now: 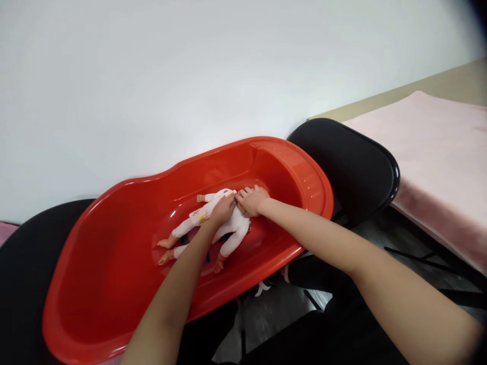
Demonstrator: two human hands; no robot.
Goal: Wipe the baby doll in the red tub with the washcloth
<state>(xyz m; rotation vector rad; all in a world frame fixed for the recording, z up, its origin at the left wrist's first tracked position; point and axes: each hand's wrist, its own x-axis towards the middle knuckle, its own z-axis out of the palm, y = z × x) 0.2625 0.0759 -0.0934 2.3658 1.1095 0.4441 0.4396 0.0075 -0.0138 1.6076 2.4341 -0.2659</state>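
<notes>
A baby doll (198, 223) in a white printed suit lies inside a red plastic baby tub (114, 263), its bare feet toward the left. My left hand (221, 209) rests on the doll's chest with fingers bent, pinching the white cloth. My right hand (250, 201) is closed at the doll's neck and covers its head. Both hands meet at the top of the suit.
The tub rests across two black chairs (353, 167), against a white wall (152, 76). A table with a pink cover (437, 162) stands at the right. Dark floor and chair legs show below the tub.
</notes>
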